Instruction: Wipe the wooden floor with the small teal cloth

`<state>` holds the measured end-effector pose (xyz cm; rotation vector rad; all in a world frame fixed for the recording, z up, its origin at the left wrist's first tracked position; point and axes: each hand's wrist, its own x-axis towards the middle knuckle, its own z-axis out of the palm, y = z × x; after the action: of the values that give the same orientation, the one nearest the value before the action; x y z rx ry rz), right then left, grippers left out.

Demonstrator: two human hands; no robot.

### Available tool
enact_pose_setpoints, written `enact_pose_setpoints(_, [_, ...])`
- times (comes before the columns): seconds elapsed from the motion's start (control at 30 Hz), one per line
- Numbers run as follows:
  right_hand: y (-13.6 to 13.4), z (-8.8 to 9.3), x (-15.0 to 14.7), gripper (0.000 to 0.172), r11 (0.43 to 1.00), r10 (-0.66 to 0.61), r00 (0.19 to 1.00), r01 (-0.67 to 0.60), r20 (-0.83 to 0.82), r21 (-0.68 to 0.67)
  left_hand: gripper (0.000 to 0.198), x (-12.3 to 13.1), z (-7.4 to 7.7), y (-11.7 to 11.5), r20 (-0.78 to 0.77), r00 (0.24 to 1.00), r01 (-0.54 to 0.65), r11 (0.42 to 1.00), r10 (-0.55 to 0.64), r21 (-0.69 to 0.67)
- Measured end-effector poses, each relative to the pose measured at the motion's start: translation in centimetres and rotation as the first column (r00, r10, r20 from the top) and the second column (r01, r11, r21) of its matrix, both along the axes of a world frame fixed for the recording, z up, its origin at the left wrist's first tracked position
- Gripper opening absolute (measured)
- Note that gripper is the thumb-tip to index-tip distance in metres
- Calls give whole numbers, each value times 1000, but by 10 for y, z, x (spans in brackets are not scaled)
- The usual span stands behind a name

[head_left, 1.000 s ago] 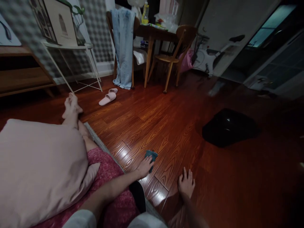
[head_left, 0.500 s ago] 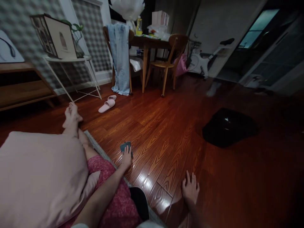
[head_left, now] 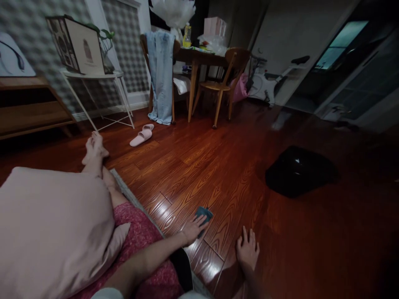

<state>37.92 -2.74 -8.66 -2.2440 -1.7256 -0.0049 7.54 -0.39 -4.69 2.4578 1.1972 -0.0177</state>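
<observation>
My left hand [head_left: 190, 230] presses down on a small teal cloth [head_left: 205, 214] that lies on the glossy red-brown wooden floor [head_left: 230, 182]. The fingers lie over the cloth's near edge and hold it against the boards. My right hand [head_left: 247, 249] rests flat on the floor a little to the right, fingers spread, with nothing in it. I sit on the floor with my legs stretched out to the left and a large pink pillow [head_left: 52, 224] on my lap.
A black rounded object [head_left: 299, 170] lies on the floor to the right. Pink slippers [head_left: 141, 136] sit further off, near a white side table [head_left: 93, 77]. A wooden table with chairs [head_left: 218, 79] and hanging jeans stands at the back. A grey rug edge [head_left: 124, 187] runs beside my legs.
My left hand slid the teal cloth left and away across the boards, then back right and nearer to me. My right hand stayed flat on the floor.
</observation>
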Motion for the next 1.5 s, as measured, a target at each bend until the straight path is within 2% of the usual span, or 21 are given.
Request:
enact_pose_setpoints(0.07, [0, -1, 0, 64, 1000, 1, 1000, -1, -2, -6, 84, -24, 10, 16, -81, 986, -150, 989, 149, -11])
enact_pose_setpoints(0.13, [1, -1, 0, 64, 1000, -6, 1000, 6, -4, -13, 82, -55, 20, 31, -156, 926, -345, 939, 343, 15])
enact_pose_setpoints(0.17, [1, -2, -1, 64, 1000, -12, 1000, 12, -5, -16, 81, -72, 24, 37, -174, 880, -442, 896, 442, 42])
enact_pose_setpoints(0.23, [1, -2, -1, 65, 1000, -19, 1000, 19, -6, -17, 77, -101, 29, 45, -214, 745, -627, 773, 632, 98])
enact_pose_setpoints(0.3, [1, -2, -2, 65, 1000, -13, 1000, 13, -5, -9, 74, -119, 31, 45, -253, 639, -722, 680, 727, 129])
enact_pose_setpoints(0.33, [1, -2, -2, 65, 1000, -9, 1000, 9, -5, -3, 72, -121, 31, 43, -272, 617, -735, 664, 739, 135])
enact_pose_setpoints(0.4, [0, -1, -3, 65, 1000, -6, 1000, 6, -5, 5, 69, -114, 29, 36, -302, 634, -711, 690, 712, 134])
enact_pose_setpoints(0.47, [0, 1, -3, 65, 1000, -6, 1000, 6, -7, 5, 67, -93, 23, 25, -305, 709, -636, 763, 636, 113])
enact_pose_setpoints(0.57, [0, 3, -3, 65, 1000, -7, 1000, 7, -10, -6, 70, -51, 12, 8, -256, 873, -429, 903, 416, 2])
enact_pose_setpoints(0.63, [-1, 3, -3, 64, 1000, -12, 1000, 12, -13, -16, 79, -27, 4, 0, -190, 947, -277, 959, 261, -62])
enact_pose_setpoints(0.73, [-1, 2, -1, 65, 1000, -8, 1000, 8, -9, -15, 88, -11, -3, -1, -110, 981, -170, 984, 162, -61])
enact_pose_setpoints(0.83, [0, 1, 0, 65, 1000, 0, 1000, 0, 1, 6, 87, -27, 0, 14, -109, 970, -224, 974, 219, -35])
enact_pose_setpoints(0.93, [1, 0, -1, 65, 1000, -1, 1000, 1, 5, 13, 84, -69, 15, 33, -156, 892, -430, 903, 425, -1])
enact_pose_setpoints(1.03, [1, 1, -2, 65, 1000, -8, 1000, 8, -3, 11, 77, -114, 31, 43, -221, 705, -676, 732, 674, 78])
enact_pose_setpoints(1.1, [1, 1, -3, 65, 1000, -17, 1000, 17, -7, 10, 71, -130, 37, 44, -259, 572, -781, 613, 778, 118])
enact_pose_setpoints(1.17, [1, 1, -4, 66, 1000, -18, 1000, 18, -5, 11, 68, -130, 39, 40, -306, 511, -815, 566, 803, 123])
enact_pose_setpoints(1.23, [1, 1, -4, 66, 1000, -13, 1000, 13, -2, 13, 68, -114, 35, 33, -349, 536, -793, 600, 769, 106])
enact_pose_setpoints(1.3, [1, 0, -4, 65, 1000, -13, 1000, 13, 0, 7, 69, -87, 27, 21, -356, 623, -721, 687, 697, 84])
enact_pose_setpoints(1.37, [1, 0, -3, 65, 1000, -16, 1000, 16, 3, -7, 71, -56, 18, 6, -325, 745, -601, 797, 583, 51])
enact_pose_setpoints(1.43, [1, -2, -3, 65, 1000, -14, 1000, 15, 7, -17, 77, -29, 10, -9, -281, 864, -438, 899, 417, -12])
enact_pose_setpoints(1.5, [1, -2, -2, 65, 1000, -15, 1000, 15, 15, -19, 83, -11, 7, -18, -205, 944, -278, 957, 258, -76])
